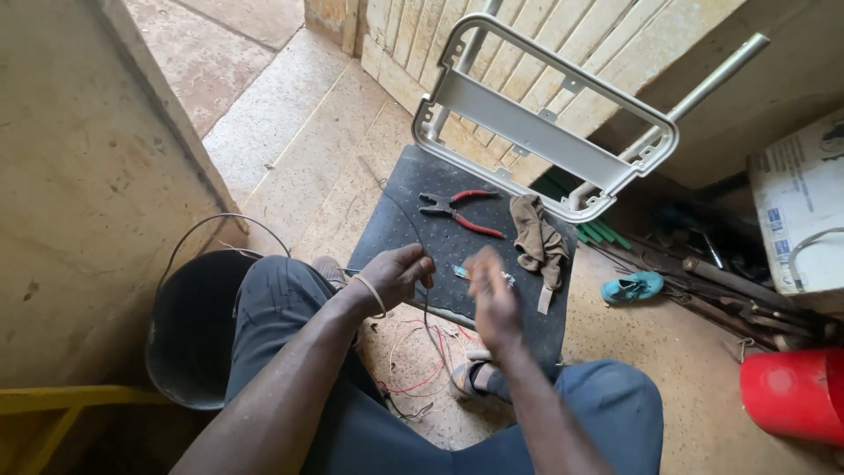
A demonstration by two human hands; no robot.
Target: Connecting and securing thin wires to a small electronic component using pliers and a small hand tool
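left hand (400, 273) pinched on thin dark wire (425, 303), centre frame | right hand (492, 299) blurred, grip unclear | keep wire taut; red-handled pliers (462, 211) just above

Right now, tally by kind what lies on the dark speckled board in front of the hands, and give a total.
Pliers with red handles: 1
Brown rag: 1
Grey metal frame, its lower edge resting on the board: 1
Small blurred item by the right hand, kind unclear: 1
Total: 4
The left hand pinches a thin dark wire.
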